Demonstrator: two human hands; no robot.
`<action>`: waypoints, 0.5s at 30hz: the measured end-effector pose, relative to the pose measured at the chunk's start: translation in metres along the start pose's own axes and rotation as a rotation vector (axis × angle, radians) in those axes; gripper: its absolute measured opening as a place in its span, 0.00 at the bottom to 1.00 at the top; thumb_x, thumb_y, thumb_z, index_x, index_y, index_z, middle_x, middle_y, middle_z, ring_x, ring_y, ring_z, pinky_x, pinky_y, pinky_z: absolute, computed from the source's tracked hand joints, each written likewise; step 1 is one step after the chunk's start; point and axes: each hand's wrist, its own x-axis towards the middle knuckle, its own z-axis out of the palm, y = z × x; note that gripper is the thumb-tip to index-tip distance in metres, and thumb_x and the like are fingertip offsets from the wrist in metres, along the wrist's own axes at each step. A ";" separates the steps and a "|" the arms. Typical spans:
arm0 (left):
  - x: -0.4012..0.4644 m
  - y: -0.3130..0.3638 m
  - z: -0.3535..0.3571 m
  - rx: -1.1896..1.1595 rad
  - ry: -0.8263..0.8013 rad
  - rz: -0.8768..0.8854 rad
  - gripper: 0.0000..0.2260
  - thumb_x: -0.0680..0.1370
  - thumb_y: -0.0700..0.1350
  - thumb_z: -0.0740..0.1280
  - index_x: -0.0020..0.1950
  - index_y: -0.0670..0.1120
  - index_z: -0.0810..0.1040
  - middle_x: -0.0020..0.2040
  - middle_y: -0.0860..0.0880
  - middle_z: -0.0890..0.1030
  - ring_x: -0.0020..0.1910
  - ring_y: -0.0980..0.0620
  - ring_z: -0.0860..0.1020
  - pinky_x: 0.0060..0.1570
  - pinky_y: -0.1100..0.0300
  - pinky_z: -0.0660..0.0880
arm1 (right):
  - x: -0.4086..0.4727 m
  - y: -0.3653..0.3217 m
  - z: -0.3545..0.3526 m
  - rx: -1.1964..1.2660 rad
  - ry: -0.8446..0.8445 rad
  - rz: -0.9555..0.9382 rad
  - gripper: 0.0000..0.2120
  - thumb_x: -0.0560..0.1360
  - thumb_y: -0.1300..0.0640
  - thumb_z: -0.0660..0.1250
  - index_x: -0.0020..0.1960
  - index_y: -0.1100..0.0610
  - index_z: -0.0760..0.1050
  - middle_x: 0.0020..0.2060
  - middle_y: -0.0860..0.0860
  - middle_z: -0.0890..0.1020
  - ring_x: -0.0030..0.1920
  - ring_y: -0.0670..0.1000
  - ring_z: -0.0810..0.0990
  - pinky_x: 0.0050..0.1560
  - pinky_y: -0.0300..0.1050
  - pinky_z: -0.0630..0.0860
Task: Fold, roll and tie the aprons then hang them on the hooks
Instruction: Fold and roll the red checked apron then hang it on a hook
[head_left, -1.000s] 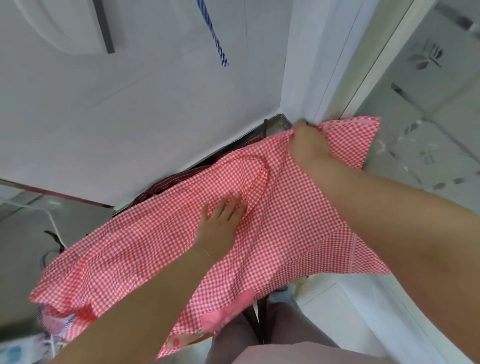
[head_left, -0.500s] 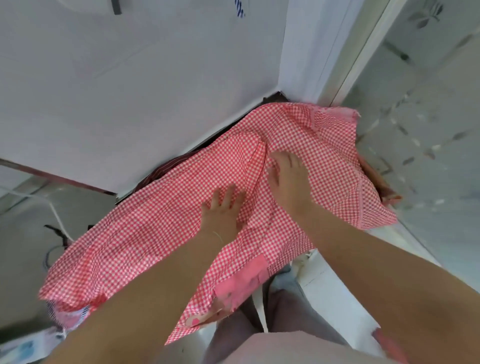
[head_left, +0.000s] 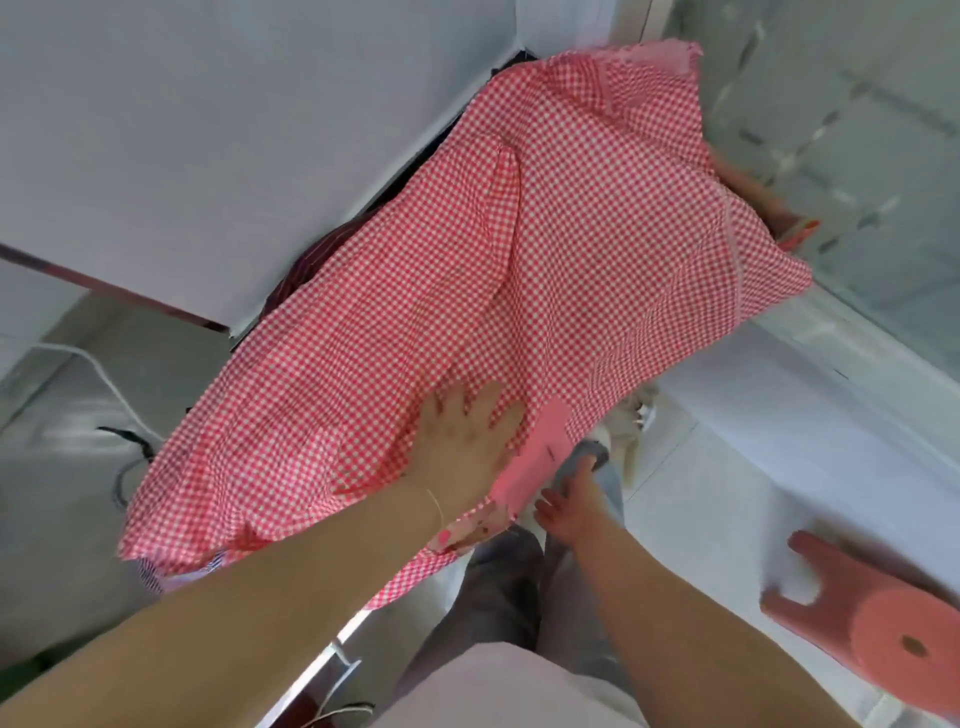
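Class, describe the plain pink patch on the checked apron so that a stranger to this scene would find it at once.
Start with the big red-and-white checked apron spread in the middle of the view. Follow it down to its near edge, just right of the left hand pressing flat on the cloth. There lies the pink patch, the only plain, uncheckered piece on the apron.

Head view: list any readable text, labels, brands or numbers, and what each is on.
None can be read.
Red gingham apron: check pattern only; the plain pink patch near its lower edge has small dark marks, too blurred to read.
Printed fabric at the apron's lower edge: a pattern, not letters.
Pink stool: no lettering visible.
Frosted glass panel: decorative motifs only.
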 end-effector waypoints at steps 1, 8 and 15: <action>-0.011 0.000 0.011 0.027 -0.055 0.015 0.28 0.74 0.65 0.56 0.71 0.54 0.68 0.71 0.45 0.70 0.62 0.35 0.73 0.57 0.38 0.71 | 0.007 0.010 0.000 0.011 -0.032 0.016 0.35 0.73 0.28 0.53 0.65 0.55 0.66 0.57 0.57 0.76 0.52 0.58 0.76 0.52 0.52 0.74; -0.033 -0.017 0.039 0.017 -0.143 0.016 0.30 0.78 0.60 0.48 0.78 0.54 0.44 0.79 0.43 0.53 0.75 0.31 0.54 0.70 0.35 0.53 | 0.002 0.037 0.005 -0.007 -0.283 -0.044 0.41 0.71 0.27 0.55 0.74 0.53 0.63 0.70 0.55 0.71 0.67 0.58 0.71 0.69 0.58 0.67; -0.037 -0.017 0.018 -0.118 -0.129 0.012 0.28 0.79 0.51 0.56 0.78 0.51 0.53 0.77 0.43 0.58 0.75 0.34 0.58 0.71 0.38 0.56 | -0.012 0.040 -0.007 0.115 -0.319 -0.077 0.17 0.79 0.49 0.63 0.65 0.57 0.73 0.60 0.59 0.80 0.58 0.60 0.79 0.53 0.59 0.76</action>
